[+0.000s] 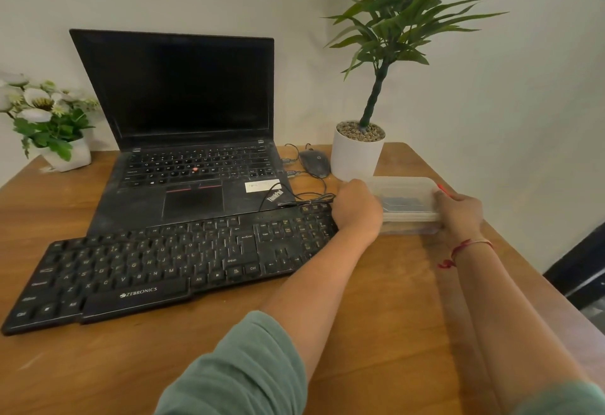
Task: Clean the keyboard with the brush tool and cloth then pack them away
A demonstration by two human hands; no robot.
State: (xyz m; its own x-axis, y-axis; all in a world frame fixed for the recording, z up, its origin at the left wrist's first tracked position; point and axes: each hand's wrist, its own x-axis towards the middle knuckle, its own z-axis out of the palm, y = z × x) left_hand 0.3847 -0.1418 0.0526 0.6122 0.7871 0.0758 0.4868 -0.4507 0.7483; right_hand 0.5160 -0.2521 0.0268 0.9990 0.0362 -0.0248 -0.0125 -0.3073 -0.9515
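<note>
— Where do we stand? Our left hand (357,207) grips the near-left end of the clear plastic box (407,200) at the right of the frame, and our right hand (458,211) clasps its right end, so both hands are closed on the box and neither is free.

— And the keyboard (170,267)?

— It lies untouched on the bench (376,300), lower left of the frame, in front of the open laptop (183,139). The box sits just beside the keyboard's right edge, below the white plant pot (355,156).

— Are the brush tool and cloth inside?

— We see something dark and bluish through the lid, but we cannot tell what it is. A red tip shows just above our right hand; we cannot say what that is either.

— So the step, as we judge it, is opening the box. Whether the lid is latched or already loose, we cannot tell.

— How do we do it well?

— We pin the base to the bench with one hand and peel the lid up from one corner with the other, rather than pulling both ends at once, which could make the box jump. The mouse (314,162) cable (294,195) trails close to our left hand, so we lift straight up and set the lid on the bare wood in front of the box.
</note>
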